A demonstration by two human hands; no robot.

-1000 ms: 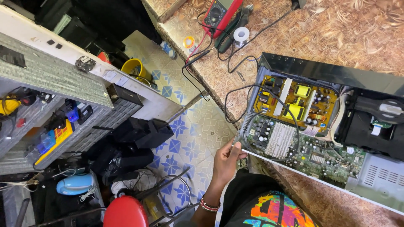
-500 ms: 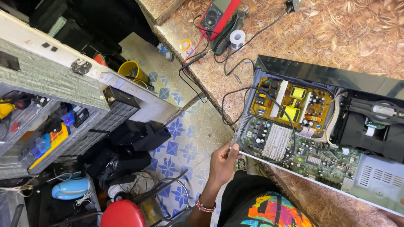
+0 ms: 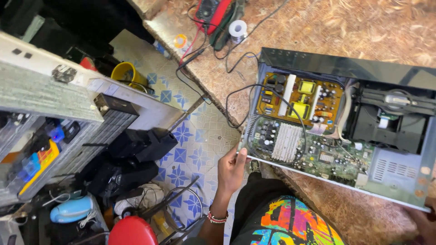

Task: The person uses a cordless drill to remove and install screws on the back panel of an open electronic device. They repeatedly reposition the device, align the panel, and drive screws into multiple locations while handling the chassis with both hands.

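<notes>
Two hands hold the opened player (image 3: 345,122): left hand (image 3: 231,170) pinches its near corner, right hand (image 3: 424,222) barely visible, grip unclear. Support both ends evenly, fingers off the boards.

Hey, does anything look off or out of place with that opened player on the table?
Yes. The opened player sits askew with its near corner overhanging the table edge, held by the left hand. A black wire loops loosely across its circuit boards.

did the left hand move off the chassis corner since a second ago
No. The left hand grips the same corner of the open chassis, beside the heatsink.
</notes>
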